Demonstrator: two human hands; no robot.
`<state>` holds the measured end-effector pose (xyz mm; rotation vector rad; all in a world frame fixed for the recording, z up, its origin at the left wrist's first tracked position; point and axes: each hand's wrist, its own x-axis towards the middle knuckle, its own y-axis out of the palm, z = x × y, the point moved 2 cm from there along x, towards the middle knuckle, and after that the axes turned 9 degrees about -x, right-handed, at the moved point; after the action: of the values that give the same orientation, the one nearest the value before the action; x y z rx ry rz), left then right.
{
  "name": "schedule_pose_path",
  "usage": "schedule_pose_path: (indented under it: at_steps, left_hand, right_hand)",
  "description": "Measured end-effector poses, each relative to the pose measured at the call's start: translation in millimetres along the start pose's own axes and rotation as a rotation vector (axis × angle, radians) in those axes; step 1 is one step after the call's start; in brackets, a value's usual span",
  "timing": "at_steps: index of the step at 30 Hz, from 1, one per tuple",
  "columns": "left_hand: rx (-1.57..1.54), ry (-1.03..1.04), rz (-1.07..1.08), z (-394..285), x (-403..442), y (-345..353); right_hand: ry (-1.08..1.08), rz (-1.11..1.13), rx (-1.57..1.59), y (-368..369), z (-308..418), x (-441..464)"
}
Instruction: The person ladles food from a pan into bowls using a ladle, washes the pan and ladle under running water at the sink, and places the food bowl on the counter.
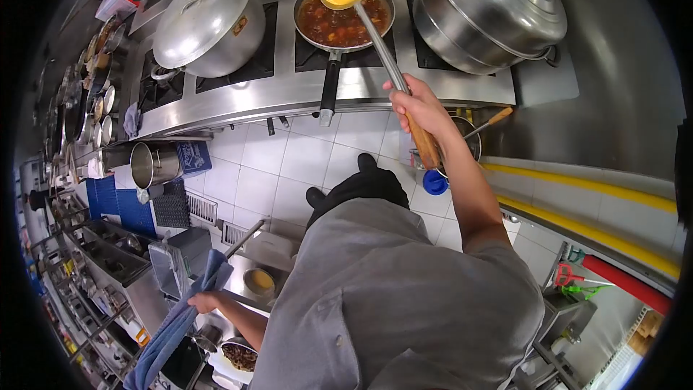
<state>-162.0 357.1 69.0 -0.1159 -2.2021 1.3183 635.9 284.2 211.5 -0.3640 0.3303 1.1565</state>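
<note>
Head view: ladle of yellow liquid over a pan of red-brown sauce

The right hand (pixel 422 105) has its fingers clamped on the long handle of the ladle (pixel 380 43); the wooden end runs back beneath the palm. The ladle's bowl, holding yellow liquid, is over the far side of the black-handled pan (pixel 330 85), which sits on the stove (pixel 249 99) with chunky sauce inside. 2 lidded metal pots flank it: the left pot (pixel 220 36) and the right pot (pixel 484 18). The left hand (pixel 207 302) touches a blue cloth (pixel 172 331), low on the left; whether its fingers are closed on it, I cannot tell.
</note>
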Motion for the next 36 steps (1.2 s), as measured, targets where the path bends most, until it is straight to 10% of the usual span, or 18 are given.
schedule_pose_path:
  at_steps: [2, 4, 18, 25, 27, 36]
  left_hand:
    - [-0.161, 0.001, -0.003, -27, -32, -43]
    - [-0.642, -0.465, -0.084, -28, -41, -52]
    - [-0.272, -0.19, 0.026, 23, 25, 48]
    - [-0.566, -0.095, -0.018, 0, 8, 33]
    - [-0.954, -0.459, -0.119, -18, -8, 14]
    - [-0.757, -0.472, -0.033, -12, -32, -31]
  right_hand:
    - [0.011, -0.003, -0.003, 5, -2, 3]
    - [0.024, -0.007, -0.013, 8, -5, 2]
    - [0.101, -0.139, -0.021, -12, -10, -45]
    - [0.002, -0.205, -0.075, -31, 4, 16]
    - [-0.007, -0.217, -0.1, -24, 20, 30]
    - [-0.057, -0.153, -0.072, 12, 18, 74]
